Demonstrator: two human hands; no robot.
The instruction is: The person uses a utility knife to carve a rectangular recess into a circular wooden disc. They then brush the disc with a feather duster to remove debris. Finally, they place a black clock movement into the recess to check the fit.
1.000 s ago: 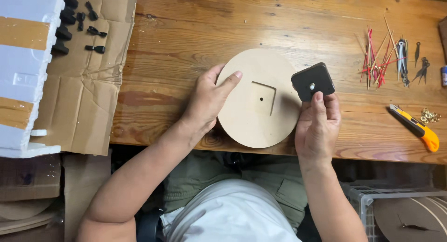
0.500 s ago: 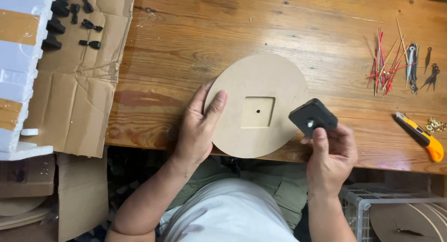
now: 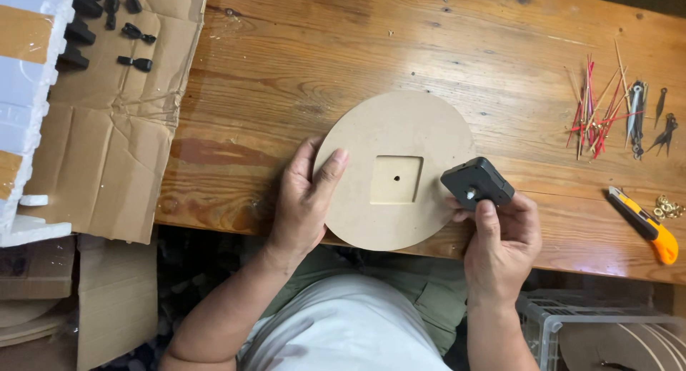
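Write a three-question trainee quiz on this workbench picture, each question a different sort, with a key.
1. True or false: the left hand rests on the round wooden disc.
2. Which thing does the right hand hold? A) the orange utility knife B) the small black box C) the bundle of thin red and tan sticks
3. Fill in: the square recess in the disc has a small ___ at its middle.

Key:
1. True.
2. B; the knife and sticks lie untouched on the wooden table, to the right.
3. Hole.
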